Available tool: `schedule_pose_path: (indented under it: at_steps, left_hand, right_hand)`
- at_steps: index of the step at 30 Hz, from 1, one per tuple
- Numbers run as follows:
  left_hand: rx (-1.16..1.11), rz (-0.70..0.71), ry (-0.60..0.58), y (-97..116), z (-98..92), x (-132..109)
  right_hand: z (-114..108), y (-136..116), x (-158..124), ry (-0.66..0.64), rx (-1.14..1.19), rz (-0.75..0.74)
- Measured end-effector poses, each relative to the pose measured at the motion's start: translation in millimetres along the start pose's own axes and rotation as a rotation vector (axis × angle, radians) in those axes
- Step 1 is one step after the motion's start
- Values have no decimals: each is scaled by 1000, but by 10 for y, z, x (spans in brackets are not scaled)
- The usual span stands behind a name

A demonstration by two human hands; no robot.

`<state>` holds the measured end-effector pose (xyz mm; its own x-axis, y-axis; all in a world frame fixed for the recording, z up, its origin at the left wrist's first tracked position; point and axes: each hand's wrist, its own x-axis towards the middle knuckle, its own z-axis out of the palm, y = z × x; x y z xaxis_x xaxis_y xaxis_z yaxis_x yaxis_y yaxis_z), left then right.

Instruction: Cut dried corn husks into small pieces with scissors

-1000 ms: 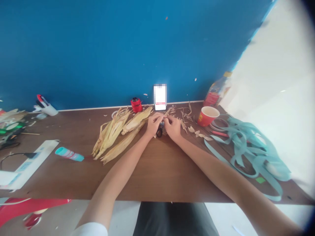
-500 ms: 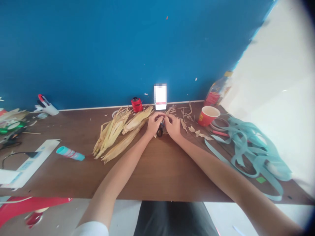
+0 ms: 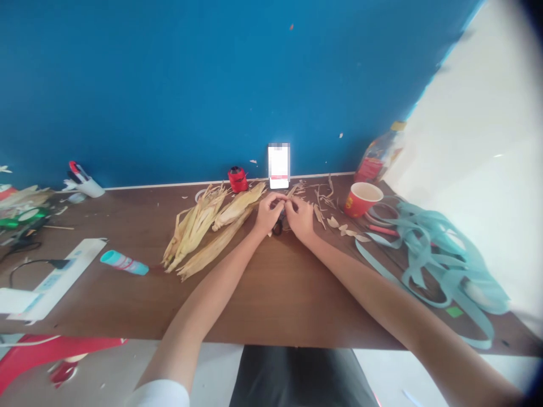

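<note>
My left hand [image 3: 268,213] and my right hand [image 3: 300,216] meet fingertip to fingertip over the far middle of the desk. Both are curled into a pinch, and whatever lies between the fingertips is too small or hidden to make out. Below them, partly covered, is a small object with a black looped end [image 3: 278,228]. Dried corn husks [image 3: 197,226] lie just left of my left hand. Torn husk strips [image 3: 319,215] and small husk pieces [image 3: 348,232] are scattered right of my right hand. Behind the hands a lit phone [image 3: 279,167] leans upright against the blue wall.
A red roll [image 3: 238,180] stands by the wall. At right are a paper cup [image 3: 363,199], a bottle [image 3: 379,154] and tangled teal ribbon [image 3: 428,254]. Leftward lie a light-blue tube [image 3: 124,263], a power strip [image 3: 59,277] and a pen holder [image 3: 90,187].
The camera view has shifted slightly, so things appear a little further right. My hands stay together in nearly the same pinch, with only a slight shift of the fingers.
</note>
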<state>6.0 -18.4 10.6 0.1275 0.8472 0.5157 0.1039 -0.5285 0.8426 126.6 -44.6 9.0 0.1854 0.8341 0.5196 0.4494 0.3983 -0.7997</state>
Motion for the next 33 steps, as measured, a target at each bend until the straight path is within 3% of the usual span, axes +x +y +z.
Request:
schedule_pose_path:
  at_steps: [10,18,26,33]
  left_hand:
    - [133,77,32,42,20,-2]
    - [192,55,81,72,29,-26]
    - [229,122,47,47,29,-21]
    - [274,48,61,2,11,0]
  right_hand:
    - [2,15,34,-90,74,18]
    - [38,54,19,-58,34,-10]
    - [49,97,28,-106,4,11]
    - [73,124,33,-171,-20,11]
